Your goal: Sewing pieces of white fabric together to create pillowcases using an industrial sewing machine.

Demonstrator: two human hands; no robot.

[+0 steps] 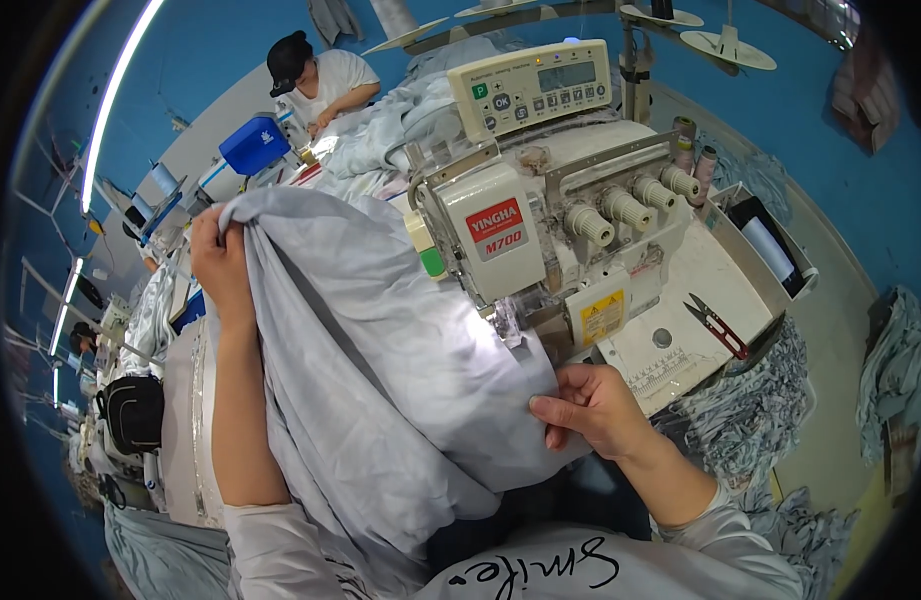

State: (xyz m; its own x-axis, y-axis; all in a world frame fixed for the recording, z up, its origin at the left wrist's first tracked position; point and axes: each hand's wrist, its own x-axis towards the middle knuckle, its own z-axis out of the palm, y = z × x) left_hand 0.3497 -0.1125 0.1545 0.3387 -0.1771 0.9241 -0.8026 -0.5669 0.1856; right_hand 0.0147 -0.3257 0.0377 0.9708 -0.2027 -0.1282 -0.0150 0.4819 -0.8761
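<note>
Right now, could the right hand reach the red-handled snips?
Probably yes: mostly open white tabletop lies between the right hand and the red-handled snips, though it would likely need to release the grey cloth first.

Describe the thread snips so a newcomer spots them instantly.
Find the white sewing machine, just right of centre. Below and right of its four dials is a pale plate; the thread snips lie there, set apart by red handles and dark blades.
</note>
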